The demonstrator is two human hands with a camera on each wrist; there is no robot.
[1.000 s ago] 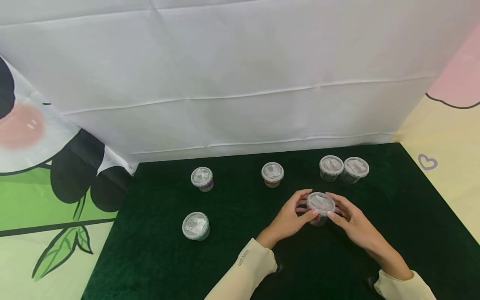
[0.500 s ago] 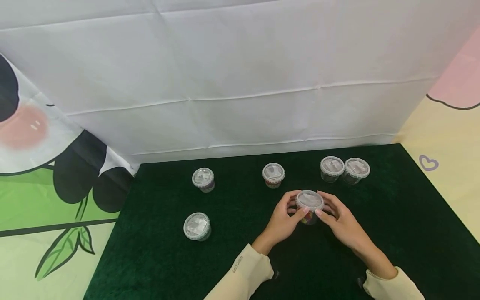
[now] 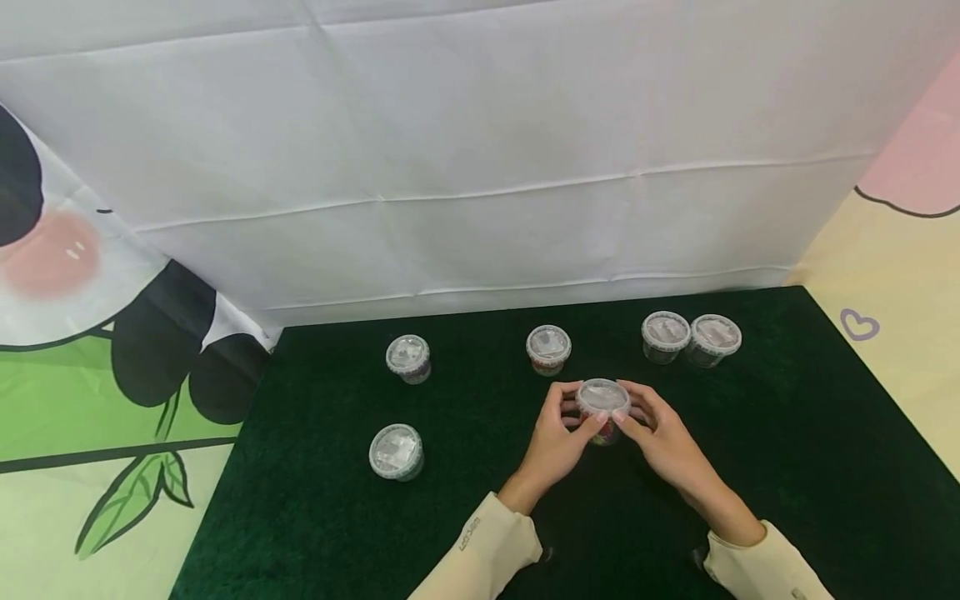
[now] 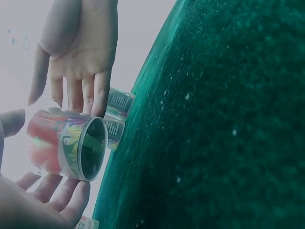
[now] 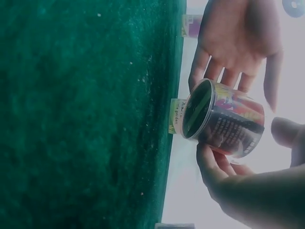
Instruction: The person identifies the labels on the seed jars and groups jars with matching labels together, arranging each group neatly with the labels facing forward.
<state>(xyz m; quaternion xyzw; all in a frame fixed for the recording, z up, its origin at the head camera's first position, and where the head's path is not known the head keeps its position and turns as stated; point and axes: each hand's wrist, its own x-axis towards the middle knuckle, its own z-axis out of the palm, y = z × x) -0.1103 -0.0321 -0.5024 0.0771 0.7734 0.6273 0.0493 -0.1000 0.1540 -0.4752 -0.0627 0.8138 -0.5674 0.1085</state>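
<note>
A small clear plastic tub [image 3: 603,397] with a pale round lid is gripped between my two hands. My left hand [image 3: 555,442] curls its fingers round the left side, and my right hand [image 3: 665,442] does the same on the right. Both thumbs lie at the near edge of the lid. In the left wrist view the tub [image 4: 69,143] shows reddish contents and a colourful printed band, its round base off the green cloth. Dark panel print shows on the tub [image 5: 233,126] in the right wrist view.
Beyond my hands stands another lidded tub [image 3: 548,350]. Two tubs, one [image 3: 665,337] and another [image 3: 714,340], stand side by side at the back right. On the left are a rear tub [image 3: 408,358] and a nearer tub [image 3: 396,452]. White fabric [image 3: 480,167] hangs behind the green cloth [image 3: 315,517].
Both hands have carried the tub leftward across the cloth, from in front of the back-right pair toward the middle tub. The other tubs have stayed in place.
</note>
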